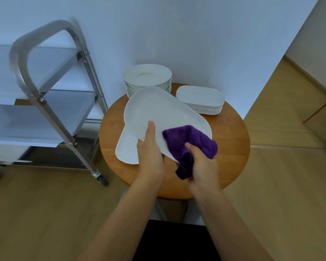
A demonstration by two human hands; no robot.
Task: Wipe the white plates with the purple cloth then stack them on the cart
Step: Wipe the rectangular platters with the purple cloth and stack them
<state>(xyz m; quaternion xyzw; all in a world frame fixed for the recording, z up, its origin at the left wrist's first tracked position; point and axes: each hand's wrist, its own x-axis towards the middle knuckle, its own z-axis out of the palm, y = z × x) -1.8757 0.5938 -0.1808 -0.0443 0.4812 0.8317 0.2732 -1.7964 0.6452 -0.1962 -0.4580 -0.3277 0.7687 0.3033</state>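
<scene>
My left hand (pixel 151 153) grips the near edge of a large white oblong plate (pixel 158 112), thumb on its top face, holding it tilted above the round wooden table (pixel 231 147). My right hand (pixel 203 162) holds the purple cloth (pixel 190 142) bunched against the plate's near right part. Another white oblong plate (pixel 126 147) lies flat on the table under the held one. At the table's back stand a stack of round white plates (pixel 147 78) and a stack of rectangular white plates (pixel 201 98). The metal cart (pixel 51 95) stands to the left.
The cart has a steel handle frame (pixel 24 59), white shelves and a caster wheel (pixel 102 179) on the wooden floor. A white wall runs behind the table. A wooden door or panel (pixel 322 117) is at the right edge.
</scene>
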